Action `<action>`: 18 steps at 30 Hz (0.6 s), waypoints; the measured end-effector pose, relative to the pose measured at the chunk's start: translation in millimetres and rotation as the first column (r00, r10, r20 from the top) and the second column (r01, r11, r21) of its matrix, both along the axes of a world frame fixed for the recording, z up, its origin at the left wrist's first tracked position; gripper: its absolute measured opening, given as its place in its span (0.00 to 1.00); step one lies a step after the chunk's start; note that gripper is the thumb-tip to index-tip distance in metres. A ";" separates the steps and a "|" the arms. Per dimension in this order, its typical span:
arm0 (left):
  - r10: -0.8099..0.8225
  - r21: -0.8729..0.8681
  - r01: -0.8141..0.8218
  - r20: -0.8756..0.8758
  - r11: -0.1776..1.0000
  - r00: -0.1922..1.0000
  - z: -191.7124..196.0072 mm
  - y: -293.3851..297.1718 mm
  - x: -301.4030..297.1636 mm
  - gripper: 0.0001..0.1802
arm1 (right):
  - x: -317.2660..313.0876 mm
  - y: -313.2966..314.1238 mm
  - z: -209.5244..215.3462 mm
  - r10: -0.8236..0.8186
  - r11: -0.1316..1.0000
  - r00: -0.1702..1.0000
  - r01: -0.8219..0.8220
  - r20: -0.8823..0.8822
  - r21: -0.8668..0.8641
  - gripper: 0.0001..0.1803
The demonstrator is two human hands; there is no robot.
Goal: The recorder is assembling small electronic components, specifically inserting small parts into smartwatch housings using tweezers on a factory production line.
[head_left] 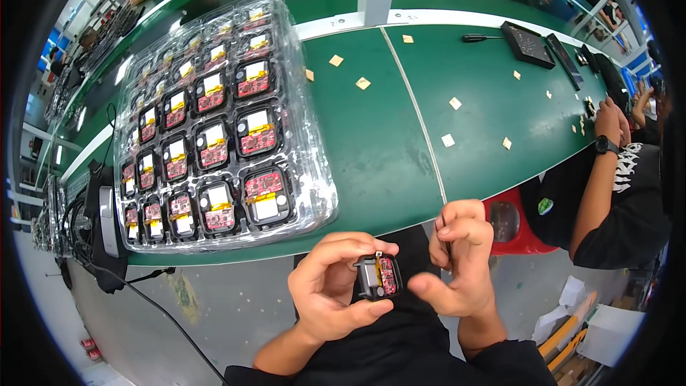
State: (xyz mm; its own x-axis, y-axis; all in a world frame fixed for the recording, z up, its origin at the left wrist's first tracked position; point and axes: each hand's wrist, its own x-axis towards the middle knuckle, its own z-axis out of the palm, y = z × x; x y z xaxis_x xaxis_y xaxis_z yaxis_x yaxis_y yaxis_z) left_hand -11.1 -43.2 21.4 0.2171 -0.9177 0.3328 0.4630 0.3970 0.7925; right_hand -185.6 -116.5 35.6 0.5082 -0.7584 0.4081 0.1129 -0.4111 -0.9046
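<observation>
In my left hand [332,279], pinched between thumb and fingers, is a small open black watch case [379,277]. A red circuit board, a silver block and a strip of yellow tape show inside it. My right hand [461,264] is just right of the case, apart from it. Its curled fingers hold a thin dark tool [448,249], perhaps tweezers, mostly hidden by the fingers; the thumb points toward the case. Beyond my left hand, a clear plastic tray [314,196] holds several similar cases with red boards in rows.
The green table [371,171] carries scattered small pale squares [363,83]. Toward its far right are a screwdriver [480,38] and a black parts box [527,44]. A co-worker [607,193] sits at the right by a red stool [511,225]. Cables [153,300] hang at the left.
</observation>
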 end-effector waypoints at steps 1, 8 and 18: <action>0.001 -0.003 -0.001 -0.055 1.000 0.998 0.7 3.0 0.6 0.34 | -0.5 4.3 -1.6 -0.071 0.996 0.994 0.066 -0.084 -0.059 0.34; -0.004 0.038 0.005 -0.020 0.999 1.000 0.3 11.4 3.0 0.33 | 2.3 14.6 7.2 -0.263 0.887 0.945 0.157 -0.193 -0.435 0.22; -0.020 0.069 0.020 -0.013 0.997 1.000 -0.1 15.9 3.1 0.33 | 9.5 9.7 1.2 -0.387 0.673 0.912 0.178 -0.136 -0.718 0.16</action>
